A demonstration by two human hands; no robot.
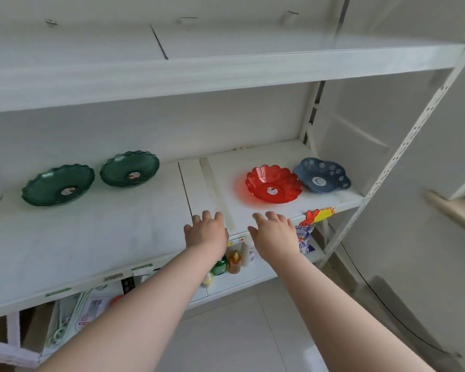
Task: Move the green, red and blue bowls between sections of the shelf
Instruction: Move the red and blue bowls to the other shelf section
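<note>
Two green scalloped bowls stand on the left section of the middle shelf: one at the far left, the other just right of it. On the right section sit a red flower-shaped bowl and, touching its right side, a blue bowl with white flowers. My left hand hovers over the shelf's front edge near the seam between sections, fingers apart, holding nothing. My right hand is beside it, in front of the red bowl, also spread and holding nothing.
A bare upper shelf overhangs the bowls. A perforated white upright bounds the right side. The lower shelf holds small bottles and packets. A colourful sticker marks the front edge.
</note>
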